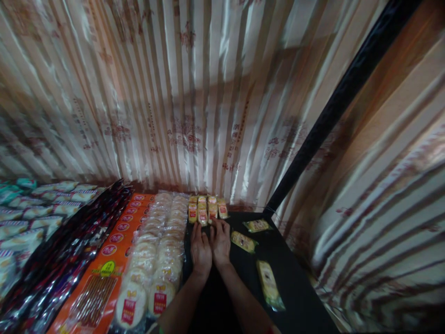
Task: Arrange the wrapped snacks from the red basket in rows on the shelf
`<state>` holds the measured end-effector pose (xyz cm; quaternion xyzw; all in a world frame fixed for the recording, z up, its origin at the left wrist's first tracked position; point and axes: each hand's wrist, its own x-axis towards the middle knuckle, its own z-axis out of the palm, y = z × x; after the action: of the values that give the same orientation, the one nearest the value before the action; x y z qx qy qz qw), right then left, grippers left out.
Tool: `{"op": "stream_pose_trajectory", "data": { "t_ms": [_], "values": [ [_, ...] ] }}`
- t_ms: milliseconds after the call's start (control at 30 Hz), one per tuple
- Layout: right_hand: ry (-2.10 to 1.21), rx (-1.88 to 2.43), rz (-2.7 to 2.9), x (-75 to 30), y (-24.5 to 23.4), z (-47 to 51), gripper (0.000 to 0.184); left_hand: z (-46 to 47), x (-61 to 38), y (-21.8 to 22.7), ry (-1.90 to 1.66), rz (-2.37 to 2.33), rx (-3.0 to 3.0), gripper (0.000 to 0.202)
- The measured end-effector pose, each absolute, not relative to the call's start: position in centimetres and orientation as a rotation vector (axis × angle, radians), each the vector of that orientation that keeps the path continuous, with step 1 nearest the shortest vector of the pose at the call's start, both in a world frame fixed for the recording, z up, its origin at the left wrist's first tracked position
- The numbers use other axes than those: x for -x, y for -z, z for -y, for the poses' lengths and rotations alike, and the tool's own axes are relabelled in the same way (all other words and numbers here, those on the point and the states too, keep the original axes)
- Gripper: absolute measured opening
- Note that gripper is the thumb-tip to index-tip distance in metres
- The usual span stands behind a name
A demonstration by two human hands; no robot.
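My left hand (201,250) and my right hand (220,241) lie side by side, palms down, on the black tabletop (239,273). Their fingers point forward against the near ends of small yellow snack packs with red labels (202,214), which stand close together in short rows. Neither hand appears to have anything enclosed in it, though the fingertips are partly blurred. Right of my hands lie three loose yellow snack packs: one near the back (257,226), one beside my right hand (244,241) and one closer to me (269,284).
On the left are two columns of clear-wrapped round white crackers (160,264), orange snack packets (100,278), dark shiny packets (55,260) and white packets (28,227). A printed, pleated curtain (194,102) hangs behind. A slanted black post (333,116) rises at the table's back right corner.
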<state>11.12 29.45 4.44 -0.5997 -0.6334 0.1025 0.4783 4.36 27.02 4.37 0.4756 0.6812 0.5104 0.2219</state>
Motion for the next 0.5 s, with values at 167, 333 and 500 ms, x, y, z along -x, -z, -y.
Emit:
{"op": "stream_pose_trajectory", "data": {
  "t_ms": [167,333,500],
  "values": [
    [-0.227,1.530,1.563,-11.68,-4.11,-30.02,0.036,-26.72,-4.39,-4.38,-1.425,-1.900,-1.396,0.040],
    [-0.225,1.545,1.588,-11.56,-4.07,-30.29,0.035,-26.37,-4.69,-5.05,-1.414,-1.915,-1.549,0.040],
    [-0.223,1.554,1.620,-11.62,-3.82,-30.25,0.037,-26.95,-4.83,-4.63,-1.284,-1.898,-1.545,0.041]
  ]
}}
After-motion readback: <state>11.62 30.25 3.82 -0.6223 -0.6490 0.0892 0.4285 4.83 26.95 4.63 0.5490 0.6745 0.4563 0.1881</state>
